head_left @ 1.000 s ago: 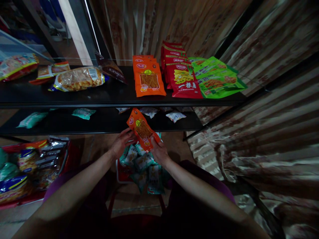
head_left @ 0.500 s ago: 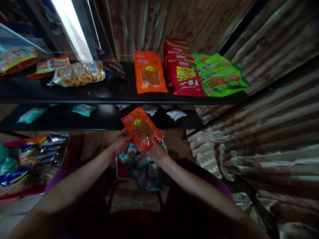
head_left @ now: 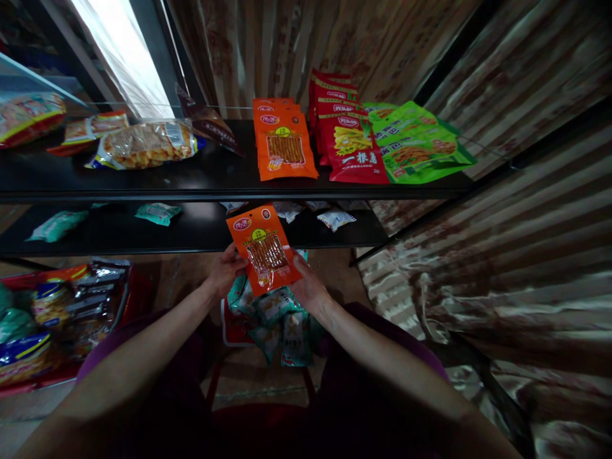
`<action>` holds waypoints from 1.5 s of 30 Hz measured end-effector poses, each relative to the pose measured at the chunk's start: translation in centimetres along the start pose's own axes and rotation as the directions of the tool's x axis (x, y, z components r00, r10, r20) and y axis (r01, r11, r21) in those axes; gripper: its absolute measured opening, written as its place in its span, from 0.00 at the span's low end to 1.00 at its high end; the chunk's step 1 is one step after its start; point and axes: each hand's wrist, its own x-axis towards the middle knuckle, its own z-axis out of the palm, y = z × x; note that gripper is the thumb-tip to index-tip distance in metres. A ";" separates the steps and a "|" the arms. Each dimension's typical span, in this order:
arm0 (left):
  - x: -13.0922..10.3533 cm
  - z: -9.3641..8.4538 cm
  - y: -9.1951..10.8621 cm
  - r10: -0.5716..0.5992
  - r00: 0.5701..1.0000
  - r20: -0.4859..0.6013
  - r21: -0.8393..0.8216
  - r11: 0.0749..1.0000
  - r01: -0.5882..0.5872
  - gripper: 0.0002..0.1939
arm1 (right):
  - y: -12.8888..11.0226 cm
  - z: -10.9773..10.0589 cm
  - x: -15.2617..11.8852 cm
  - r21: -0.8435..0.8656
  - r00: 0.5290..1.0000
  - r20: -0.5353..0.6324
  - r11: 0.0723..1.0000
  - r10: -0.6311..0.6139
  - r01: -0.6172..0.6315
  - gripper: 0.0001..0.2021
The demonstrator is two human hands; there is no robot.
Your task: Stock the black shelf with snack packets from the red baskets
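Note:
Between my two hands is an orange snack packet (head_left: pixel 268 252), its printed front and clear window facing up. My left hand (head_left: pixel 227 271) grips its left edge, the fingers partly behind it. On the lower right edge, my right hand (head_left: pixel 308 284) holds it with the thumb on the front. Below the packet, several green snack packets (head_left: pixel 275 312) fill a red basket (head_left: pixel 233 328). Matching orange packets (head_left: pixel 285 146) stand in a row on the upper black shelf (head_left: pixel 229 178), beside red packets (head_left: pixel 354 150) and green packets (head_left: pixel 418 146).
Bagged snacks (head_left: pixel 146 145) and a brown packet (head_left: pixel 210 124) lie at the upper shelf's left. The lower shelf (head_left: pixel 205 233) carries small teal packets (head_left: pixel 159 213) and white packets (head_left: pixel 336 218). Another red basket (head_left: pixel 127 299) holds mixed snacks at left. A draped curtain (head_left: pixel 502 255) hangs at right.
The orange packet in my hands has turned more upright and shifted slightly left. My right hand has moved to its right edge; my left keeps hold of the left side.

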 end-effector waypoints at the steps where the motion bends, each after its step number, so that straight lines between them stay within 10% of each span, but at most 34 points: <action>1: 0.0 -0.1 0.0 0.000 1.000 0.004 0.012 1.000 0.000 0.30 | -0.2 -0.2 0.3 -0.001 1.000 -0.020 1.000 -0.001 0.001 0.17; 29: -1.3 -0.9 -1.2 -0.162 0.987 0.011 0.243 0.958 0.154 0.18 | -0.3 -1.7 0.5 -0.083 0.981 -0.150 0.987 0.126 -0.139 0.16; 45: -2.2 -0.5 -2.0 -0.046 0.997 0.069 0.298 0.954 0.023 0.15 | -0.8 -0.8 -2.1 -0.166 0.994 -0.107 0.986 0.006 -0.024 0.18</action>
